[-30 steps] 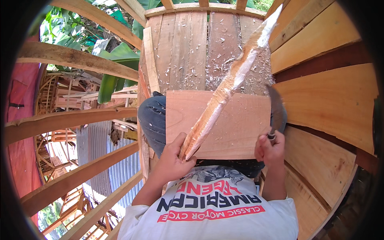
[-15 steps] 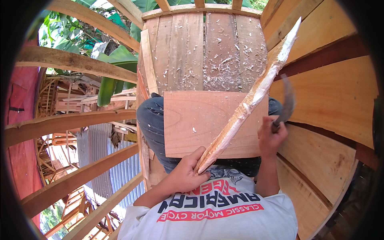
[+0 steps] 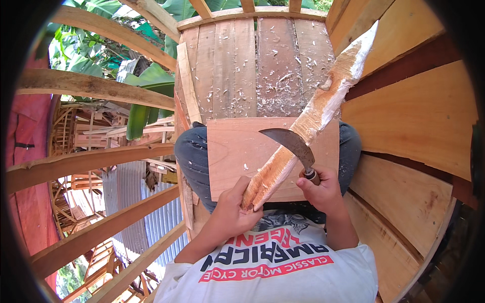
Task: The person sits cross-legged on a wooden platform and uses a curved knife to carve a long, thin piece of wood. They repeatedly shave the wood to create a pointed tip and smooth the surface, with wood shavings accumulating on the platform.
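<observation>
Nearer the body than the bare hands [image 3: 323, 193], a white short-sleeved cloth T-shirt [image 3: 283, 291] carries a dark grey printed drawing [image 3: 289, 219], large black and red lettering [image 3: 266, 258] and a red strip [image 3: 268, 271] with white characters; outward of both hands, creased dark blue denim trousers [image 3: 192, 160] show

The stick [image 3: 319, 108] is tan and white, the knife blade [image 3: 293, 142] grey, the board [image 3: 242, 151] pinkish-tan.

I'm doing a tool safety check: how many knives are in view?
1: the curved knife, gripped in the right hand, its blade seen across the long piece of wood that the left hand holds. Others could be hidden.
</observation>
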`<state>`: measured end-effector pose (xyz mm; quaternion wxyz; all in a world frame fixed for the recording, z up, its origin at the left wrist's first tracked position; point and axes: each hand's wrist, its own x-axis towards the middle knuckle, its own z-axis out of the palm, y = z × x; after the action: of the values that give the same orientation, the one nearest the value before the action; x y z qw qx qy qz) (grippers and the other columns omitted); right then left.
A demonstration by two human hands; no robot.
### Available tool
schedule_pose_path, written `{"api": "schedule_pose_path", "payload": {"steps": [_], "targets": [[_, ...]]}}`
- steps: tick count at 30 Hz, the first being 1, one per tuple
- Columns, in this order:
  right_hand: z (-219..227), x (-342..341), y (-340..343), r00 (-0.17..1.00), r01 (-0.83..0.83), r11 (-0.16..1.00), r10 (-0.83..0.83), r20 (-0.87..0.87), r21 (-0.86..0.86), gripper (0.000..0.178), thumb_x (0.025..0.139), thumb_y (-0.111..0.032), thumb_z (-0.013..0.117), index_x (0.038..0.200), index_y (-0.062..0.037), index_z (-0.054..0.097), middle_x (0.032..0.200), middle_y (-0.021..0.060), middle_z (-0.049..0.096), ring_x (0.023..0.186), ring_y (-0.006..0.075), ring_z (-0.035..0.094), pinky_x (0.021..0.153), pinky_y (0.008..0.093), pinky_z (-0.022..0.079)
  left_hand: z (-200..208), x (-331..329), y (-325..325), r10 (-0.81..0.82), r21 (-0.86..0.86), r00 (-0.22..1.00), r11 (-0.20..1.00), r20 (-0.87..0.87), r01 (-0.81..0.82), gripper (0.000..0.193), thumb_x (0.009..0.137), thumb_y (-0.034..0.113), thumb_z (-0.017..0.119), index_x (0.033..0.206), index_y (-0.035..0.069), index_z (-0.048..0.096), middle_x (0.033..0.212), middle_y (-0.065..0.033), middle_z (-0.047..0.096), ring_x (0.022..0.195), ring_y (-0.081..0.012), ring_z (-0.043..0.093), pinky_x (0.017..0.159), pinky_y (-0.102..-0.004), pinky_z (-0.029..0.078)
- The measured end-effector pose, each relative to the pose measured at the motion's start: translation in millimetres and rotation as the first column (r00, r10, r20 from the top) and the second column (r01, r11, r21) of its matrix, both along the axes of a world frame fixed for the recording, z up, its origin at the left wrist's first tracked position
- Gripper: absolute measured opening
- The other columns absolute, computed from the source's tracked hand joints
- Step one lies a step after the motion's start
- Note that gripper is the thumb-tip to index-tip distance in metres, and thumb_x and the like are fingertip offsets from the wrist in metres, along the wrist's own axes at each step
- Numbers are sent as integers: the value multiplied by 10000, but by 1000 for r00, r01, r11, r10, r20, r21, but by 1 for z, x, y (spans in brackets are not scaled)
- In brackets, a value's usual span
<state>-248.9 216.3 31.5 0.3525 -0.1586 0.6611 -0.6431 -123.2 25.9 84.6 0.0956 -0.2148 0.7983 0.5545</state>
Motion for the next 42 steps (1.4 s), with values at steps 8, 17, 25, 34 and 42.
{"api": "schedule_pose_path", "payload": {"steps": [8,17,25,34,42], "targets": [[-3,-41,40,749,644,678,-653,113,-353,242,942,-253,616,822,-73,508,505,-16,429,371,69,392,348,233,312,-1,16,-18,89,277,987,953,134,-123,344,706,53,658,1010,14,502,734,-66,508,678,-127,502,644,-282,428],[21,-1,9,823,-74,992,117,556,-98,252,884,-198,678,797,-18,526,526,-16,466,410,49,410,374,227,318,-2,4,-7,36,-107,997,993,-61,-43,308,677,31,643,961,10,524,693,-107,545,604,-151,545,577,-275,432],[-17,-37,19,660,732,662,-748,-70,-162,215,930,-206,632,823,-55,521,517,-17,453,370,75,367,355,240,312,-1,23,-12,-28,622,996,783,82,-30,314,712,63,654,966,19,476,701,-67,440,643,-150,463,615,-268,399],[31,-4,11,807,-299,941,337,484,-157,166,898,-150,657,835,-29,563,548,-39,483,426,39,427,387,215,318,-1,7,-17,16,-56,1000,998,-6,-16,322,677,44,665,956,23,506,726,-82,538,653,-132,536,615,-272,431],[-5,17,0,945,286,956,-269,-186,69,208,888,-149,673,738,-54,564,555,-61,472,503,49,445,472,228,321,5,6,-17,-21,399,998,917,66,-7,321,716,70,667,979,25,489,696,-64,523,623,-146,535,601,-280,439]]}}
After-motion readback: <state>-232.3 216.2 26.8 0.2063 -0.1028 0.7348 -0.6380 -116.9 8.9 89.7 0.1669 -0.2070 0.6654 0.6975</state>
